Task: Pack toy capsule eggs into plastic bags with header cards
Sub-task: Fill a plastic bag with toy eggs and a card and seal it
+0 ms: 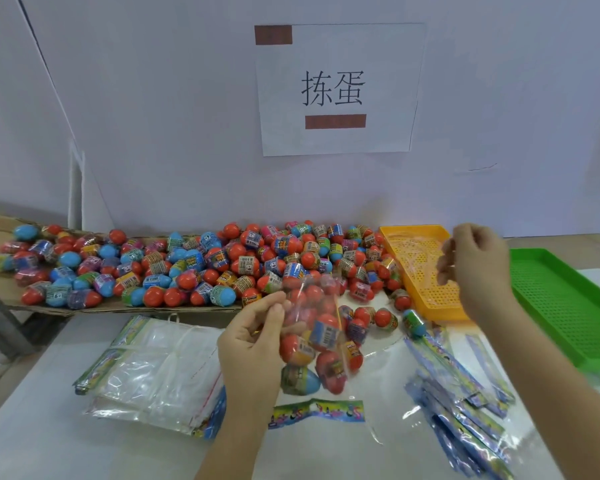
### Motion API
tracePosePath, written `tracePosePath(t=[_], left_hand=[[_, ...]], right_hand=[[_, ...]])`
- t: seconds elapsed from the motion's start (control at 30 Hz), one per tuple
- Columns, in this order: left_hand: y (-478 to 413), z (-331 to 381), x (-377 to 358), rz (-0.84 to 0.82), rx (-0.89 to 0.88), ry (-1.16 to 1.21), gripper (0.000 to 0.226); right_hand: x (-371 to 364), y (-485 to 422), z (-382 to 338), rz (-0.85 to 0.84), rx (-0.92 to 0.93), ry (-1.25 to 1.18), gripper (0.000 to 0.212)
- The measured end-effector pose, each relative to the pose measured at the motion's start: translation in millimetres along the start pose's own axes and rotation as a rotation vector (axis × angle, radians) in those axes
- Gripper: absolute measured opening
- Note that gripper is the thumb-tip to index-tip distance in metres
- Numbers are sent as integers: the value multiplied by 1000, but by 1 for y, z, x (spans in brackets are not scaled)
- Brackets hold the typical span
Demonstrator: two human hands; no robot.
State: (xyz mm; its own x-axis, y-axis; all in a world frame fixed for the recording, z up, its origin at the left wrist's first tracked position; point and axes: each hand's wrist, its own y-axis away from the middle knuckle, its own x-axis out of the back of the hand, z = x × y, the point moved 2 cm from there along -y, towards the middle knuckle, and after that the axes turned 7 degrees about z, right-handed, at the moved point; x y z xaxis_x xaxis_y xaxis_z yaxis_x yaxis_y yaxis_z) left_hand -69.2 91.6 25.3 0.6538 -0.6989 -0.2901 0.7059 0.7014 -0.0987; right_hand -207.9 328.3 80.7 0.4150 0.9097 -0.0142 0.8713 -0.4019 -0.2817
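The left hand (253, 344) pinches the upper edge of a clear plastic bag (312, 341) between thumb and curled fingers, above the middle of the white desk (49, 438). The bag holds several capsule eggs, mostly red and blue, and its colourful printed header card (317, 411) is at the lower end, near the desk surface.

The right hand (475, 268) is raised over the near part of the orange perforated plastic tray (423, 265). Its fingers are curled, but I cannot tell if they hold something.

A large pile of colourful toy capsule eggs (243, 265) lies along the far edge, mostly on a flat brown cardboard sheet (125, 308) which reaches past the left edge of the desk. A few loose eggs (381, 317) lie just beside the orange tray. A green perforated plastic tray (561, 299) is at the right edge.

A stack of empty clear bags (153, 372) lies left of the left hand, and a spread of blue printed flat packets (465, 403) lies toward the front right. Bare desk shows between them and along the front edge.
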Motion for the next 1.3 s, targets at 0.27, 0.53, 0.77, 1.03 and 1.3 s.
tracePosePath(t=[0.27,0.53,0.77,1.03,1.3], left_hand=[[-7,-5,4,81,100,97,25],[-13,-9,7,122,133,124,21],[-14,-13,5,104,135,124,25],[-13,-15,4,75,104,113,30],[-10,-19,3,60,115,78,25]], right_hand=[[31,-79,55,-61,-286,338,9],[33,-79,65,-195,-375,290,34],[50,-72,61,-169,-760,21,22],[96,-49,45,-80,-955,-267,37],[119,-22,60,-19,-959,-271,34]])
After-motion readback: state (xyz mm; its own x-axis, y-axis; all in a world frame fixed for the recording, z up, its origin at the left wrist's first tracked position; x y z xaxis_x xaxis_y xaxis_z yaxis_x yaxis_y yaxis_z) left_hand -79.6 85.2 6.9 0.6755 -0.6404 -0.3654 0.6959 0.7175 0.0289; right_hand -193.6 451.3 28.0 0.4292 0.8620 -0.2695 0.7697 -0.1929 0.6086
